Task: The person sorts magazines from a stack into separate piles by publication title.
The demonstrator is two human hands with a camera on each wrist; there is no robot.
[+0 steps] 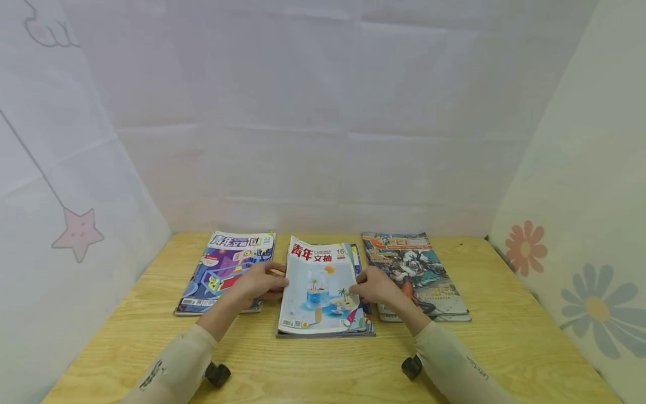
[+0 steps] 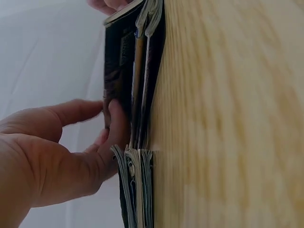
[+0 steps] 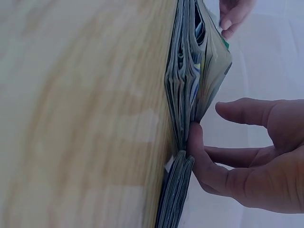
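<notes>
Room: white cloth walls [image 1: 323, 112] stand all round a wooden table [image 1: 504, 348]; one has a pink star, one has flowers.
Head view, piles: three piles of magazines lie in a row. The middle pile [image 1: 323, 292] has a white cover with a little island on it.
Head view, left hand [image 1: 259, 283]: it sits at the left edge of the middle pile, between that pile and the purple magazine pile [image 1: 222, 269]. Its fingers curl at the edge.
Head view, right hand [image 1: 377, 287]: it sits at the right edge, just beside the snowy magazine pile [image 1: 419, 275].
Left wrist view: the thumb [image 2: 116, 128] of the left hand [image 2: 52, 156] presses the side of the middle pile [image 2: 135, 85]. The other fingers reach over the top.
Right wrist view: the thumb [image 3: 199, 156] of the right hand [image 3: 251, 161] pushes in under the top magazines [image 3: 209, 57], which lift and bend a bit. The fingers stretch out above them.
How far along: I think the grab has only just begun. The middle pile mostly lies flat on the table; lifting is left to do.
</notes>
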